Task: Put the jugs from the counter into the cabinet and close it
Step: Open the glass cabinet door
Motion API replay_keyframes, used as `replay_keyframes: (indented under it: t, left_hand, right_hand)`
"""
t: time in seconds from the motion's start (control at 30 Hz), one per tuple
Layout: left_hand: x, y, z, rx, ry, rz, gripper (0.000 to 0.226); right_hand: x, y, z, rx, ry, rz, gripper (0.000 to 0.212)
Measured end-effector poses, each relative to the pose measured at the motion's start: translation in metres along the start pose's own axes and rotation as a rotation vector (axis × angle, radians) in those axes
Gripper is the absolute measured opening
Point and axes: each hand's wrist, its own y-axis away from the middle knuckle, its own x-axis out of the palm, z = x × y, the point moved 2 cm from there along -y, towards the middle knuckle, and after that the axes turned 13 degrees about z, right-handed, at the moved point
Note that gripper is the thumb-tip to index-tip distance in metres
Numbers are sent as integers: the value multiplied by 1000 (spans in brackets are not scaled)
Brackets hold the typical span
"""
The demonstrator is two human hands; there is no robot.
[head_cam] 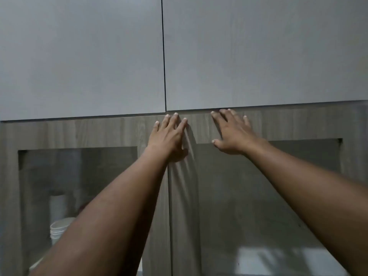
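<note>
A wood-grain cabinet with two glass-paned doors fills the lower half of the view. My left hand [169, 136] lies flat, fingers spread, on the top rail of the left door [79, 132]. My right hand [232, 132] lies flat on the top rail of the right door [298, 124], thumb at the pane's upper edge. Both doors sit flush, meeting at the centre seam. No jug is visible; my forearms hide much of the panes.
Two plain grey upper cabinet doors [79, 56] are shut above, split by a dark vertical gap. Behind the left glass pane, a stack of white bowls [58, 229] and a tall white container [57, 204] stand on a shelf.
</note>
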Motion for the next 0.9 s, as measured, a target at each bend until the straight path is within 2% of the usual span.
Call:
replay_keyframes:
  t: [0.17, 0.37, 0.47, 0.6, 0.77, 0.9]
  left_hand:
    - [10, -10, 0, -62, -73, -47, 127]
    - [6, -7, -4, -63, -9, -100, 133]
    - [-12, 1, -7, -77, 27, -157, 128]
    - [-42, 26, -12, -68, 74, -185, 113]
    - [-77, 79, -28, -28, 84, -270, 116]
    - [-106, 122, -53, 26, 116, -419, 87]
  right_hand:
    - [0, -10, -2, -9, 69, -93, 87]
    - [-12, -4, 8, 21, -9, -73, 77]
    - [-22, 8, 15, 28, -68, -83, 71]
    - [-35, 38, 20, 35, -174, -182, 59]
    - [-59, 83, 28, 48, -329, -291, 49]
    - [-84, 124, 30, 59, -440, -408, 41]
